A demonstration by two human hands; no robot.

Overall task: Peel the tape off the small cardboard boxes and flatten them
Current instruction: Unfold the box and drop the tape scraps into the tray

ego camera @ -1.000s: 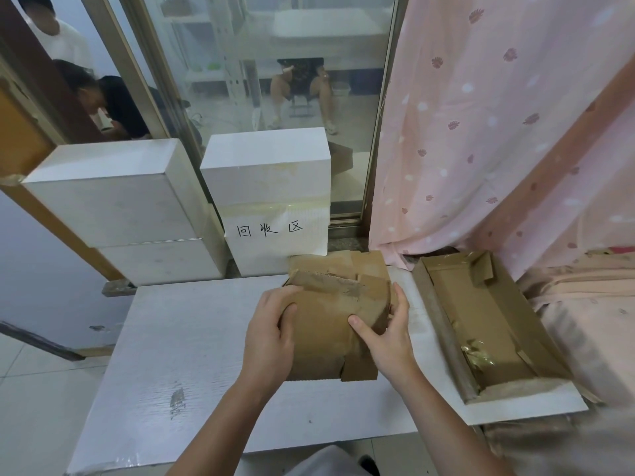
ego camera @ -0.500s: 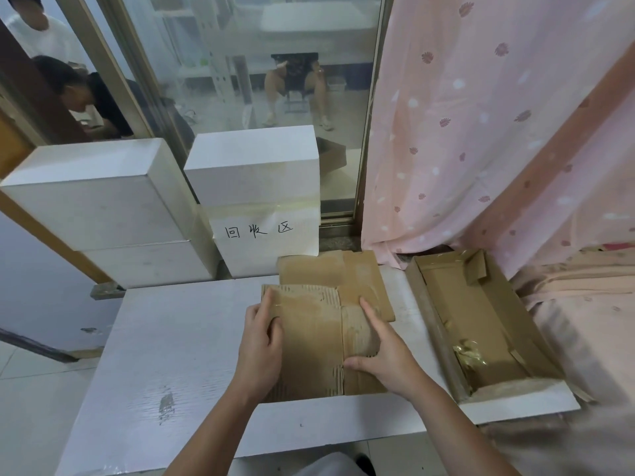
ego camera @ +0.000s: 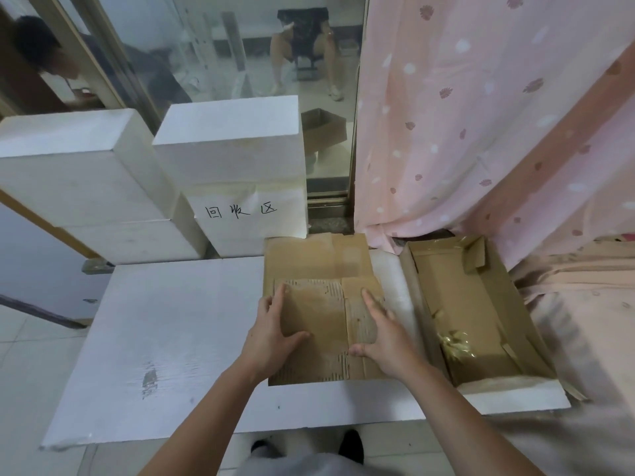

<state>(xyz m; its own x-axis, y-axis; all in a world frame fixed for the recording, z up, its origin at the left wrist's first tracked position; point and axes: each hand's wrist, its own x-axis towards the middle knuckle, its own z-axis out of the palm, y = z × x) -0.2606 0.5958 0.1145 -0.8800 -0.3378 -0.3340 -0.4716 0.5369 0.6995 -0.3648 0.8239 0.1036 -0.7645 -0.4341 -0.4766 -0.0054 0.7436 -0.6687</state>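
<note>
Cardboard (ego camera: 323, 324) flat, long axis front-back | both hands' fingers straight, pressing it

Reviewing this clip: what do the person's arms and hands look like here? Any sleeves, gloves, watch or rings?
Both forearms are bare for as far as the view shows, with no sleeve edge visible. The left hand and right hand wear no gloves, and no watch, bracelet or ring can be seen on them. Fingernails look short and unpainted, though the picture is too soft to be sure.

Flattened brown cardboard box (ego camera: 319, 324) lying flat on the white table (ego camera: 171, 338), top paper torn showing corrugation, resting atop another flattened piece (ego camera: 316, 255), open cardboard box (ego camera: 474, 304) sitting right of it.
</note>
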